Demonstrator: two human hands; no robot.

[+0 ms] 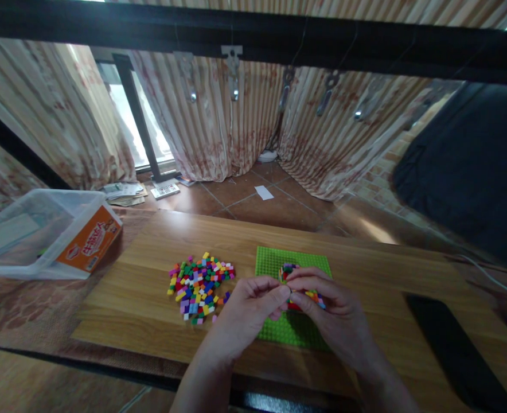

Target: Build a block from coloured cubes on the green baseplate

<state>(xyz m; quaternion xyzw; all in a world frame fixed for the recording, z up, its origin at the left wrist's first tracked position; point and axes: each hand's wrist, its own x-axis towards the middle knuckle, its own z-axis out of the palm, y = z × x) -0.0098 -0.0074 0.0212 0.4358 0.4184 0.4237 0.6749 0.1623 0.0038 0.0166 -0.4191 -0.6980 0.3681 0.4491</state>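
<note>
My left hand (256, 307) and my right hand (333, 304) meet above a green studded baseplate (296, 335). The thumb and forefinger of each are pinched together, fingertips touching or nearly so. Whatever small piece sits between them is too tiny and covered to name; a dark spot shows there. Behind and beneath the fingers, a structure of multicoloured toy bricks (288, 268) stands on the baseplate, largely hidden by my right hand. Left of my left hand lies a loose pile of small coloured bricks (202, 284) on the wooden table.
The wooden table (137, 310) carries a long black object (455, 350) at the right. Beyond its left end stands a translucent plastic bin (42, 229) with an orange label. A dark bar (253, 28) crosses above, with metal clips (234, 74) hanging down. Curtains (210, 126) hang behind.
</note>
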